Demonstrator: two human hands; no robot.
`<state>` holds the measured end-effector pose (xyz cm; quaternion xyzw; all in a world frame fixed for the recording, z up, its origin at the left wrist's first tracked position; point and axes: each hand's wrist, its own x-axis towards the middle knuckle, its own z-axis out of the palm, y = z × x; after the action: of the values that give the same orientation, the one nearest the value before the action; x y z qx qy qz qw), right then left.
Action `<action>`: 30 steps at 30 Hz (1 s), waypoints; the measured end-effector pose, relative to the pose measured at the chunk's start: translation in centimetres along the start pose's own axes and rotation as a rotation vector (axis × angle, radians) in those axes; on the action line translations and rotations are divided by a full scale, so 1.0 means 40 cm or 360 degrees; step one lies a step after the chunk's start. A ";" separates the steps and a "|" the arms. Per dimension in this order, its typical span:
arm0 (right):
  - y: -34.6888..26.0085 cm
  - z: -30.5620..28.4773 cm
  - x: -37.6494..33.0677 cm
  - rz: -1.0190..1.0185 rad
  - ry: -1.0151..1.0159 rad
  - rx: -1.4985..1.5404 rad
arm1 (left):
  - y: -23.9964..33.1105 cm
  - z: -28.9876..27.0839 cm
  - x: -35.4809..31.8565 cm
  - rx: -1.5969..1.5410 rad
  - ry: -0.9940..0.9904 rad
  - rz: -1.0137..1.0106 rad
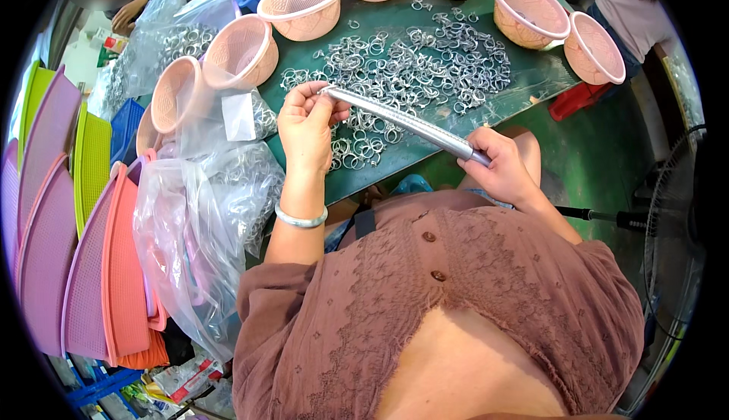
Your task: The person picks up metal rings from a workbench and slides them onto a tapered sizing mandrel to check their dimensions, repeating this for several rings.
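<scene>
A long silver metal rod (402, 120) slants across the front of the green table (531, 78). My right hand (503, 165) grips its lower end near my lap. My left hand (305, 127) pinches its upper tip, apparently with a small metal ring at the fingertips. A pile of several silver metal rings (410, 63) lies spread over the table just beyond the rod. A silver bangle circles my left wrist.
Several pink round baskets (304, 6) ring the table's far and left edges. Clear plastic bags of rings (205, 207) slump at my left, beside stacked pink, purple and green trays (91, 268). A fan (672, 215) stands at right. Other people sit at the far corners.
</scene>
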<state>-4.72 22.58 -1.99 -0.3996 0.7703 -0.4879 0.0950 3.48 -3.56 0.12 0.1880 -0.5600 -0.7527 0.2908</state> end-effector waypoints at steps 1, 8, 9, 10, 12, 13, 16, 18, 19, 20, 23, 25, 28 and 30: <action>-0.003 -0.001 0.002 0.0010 0.0007 -0.0014 | 0.001 0.000 -0.003 -0.0018 -0.0017 0.0006; -0.012 0.008 0.008 -0.0064 0.0053 -0.0083 | 0.001 -0.006 -0.023 -0.0395 -0.0162 0.0015; -0.011 0.011 0.008 -0.0078 0.0069 -0.0097 | -0.008 -0.012 -0.020 -0.0429 -0.0177 0.0014; -0.010 0.014 0.007 -0.0093 0.0085 -0.0111 | -0.012 -0.016 -0.019 -0.0463 -0.0192 0.0014; -0.012 0.022 0.008 -0.0104 0.0096 -0.0130 | -0.020 -0.010 -0.022 -0.0415 -0.0204 0.0065; -0.014 0.027 0.008 -0.0110 0.0101 -0.0139 | -0.024 -0.006 -0.024 -0.0391 -0.0210 0.0091; -0.019 0.044 0.015 -0.0185 0.0140 -0.0113 | -0.037 0.001 -0.040 -0.0513 -0.0335 -0.0071; -0.025 0.056 0.024 -0.0273 0.0190 -0.0154 | -0.048 0.006 -0.056 -0.0577 -0.0522 -0.0158; -0.028 0.062 0.030 -0.0317 0.0215 -0.0175 | -0.053 0.011 -0.062 -0.0586 -0.0615 -0.0184; -0.036 0.066 0.037 -0.0342 0.0223 -0.0205 | -0.057 0.013 -0.069 -0.0594 -0.0704 -0.0208; -0.058 0.076 0.057 -0.0446 0.0282 -0.0292 | -0.066 0.022 -0.092 -0.0537 -0.0828 -0.0232; -0.065 0.080 0.062 -0.0501 0.0338 -0.0394 | -0.064 0.023 -0.096 -0.0600 -0.0823 -0.0235; -0.066 0.091 0.066 -0.0569 0.0384 -0.0489 | -0.055 0.011 -0.097 -0.0535 -0.0815 -0.0174; -0.068 0.096 0.065 -0.0605 0.0381 -0.0539 | -0.050 0.009 -0.101 -0.0556 -0.0816 -0.0183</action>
<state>-2.96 17.58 -1.04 -0.4866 0.7578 -0.4049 -0.1579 5.88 -0.27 -1.83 -0.0295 -0.4658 -0.8755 0.1251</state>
